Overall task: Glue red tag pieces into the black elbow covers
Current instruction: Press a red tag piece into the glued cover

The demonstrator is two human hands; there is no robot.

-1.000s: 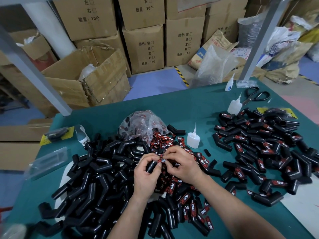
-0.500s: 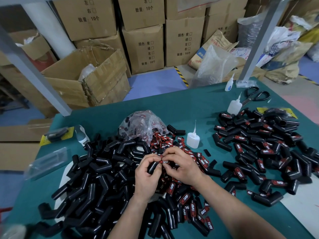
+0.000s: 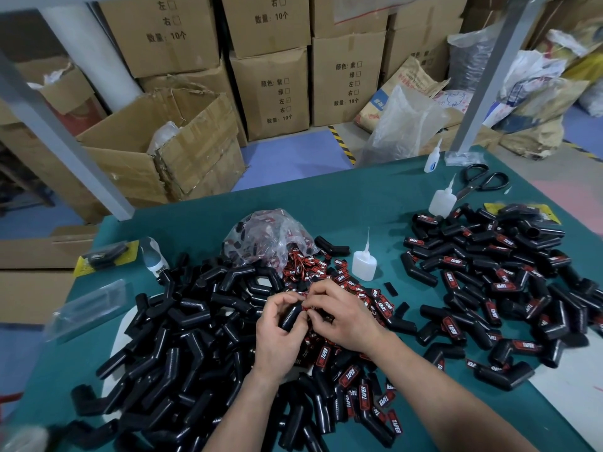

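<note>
Green table (image 3: 375, 197): it is carrying everything, with the grip sitting over its near middle so both heaps are lying within reach.
Untagged pile (image 3: 182, 327): plain black elbow covers are lying heaped to the left of the grip and under it, probably feeding the hand that takes up blanks.
Finished pile (image 3: 505, 282): covers showing red labels are lying well to the right of the grip, apart from the blanks, likely so that done and undone are not mixing.
Plastic bag (image 3: 264, 236): it is lying open just beyond the grip, spilling tags toward it.
Loose red tags (image 3: 313, 269): they are lying scattered beyond and beneath the grip.
Glue bottle (image 3: 364, 264): it is standing upright, beyond and slightly right of the grip, with neither hand touching it.
Left hand (image 3: 280, 334): its fingers are curling round one cover, steadying it.
Right hand (image 3: 342, 314): its fingertips are pinching a tag at the cover's upper end.
Held cover (image 3: 291, 316): it is sitting inside the grip, tilted.
Held tag (image 3: 310, 307): it is meeting the cover between the two hands, seemingly being seated; whether glue is on it cannot be told.
</note>
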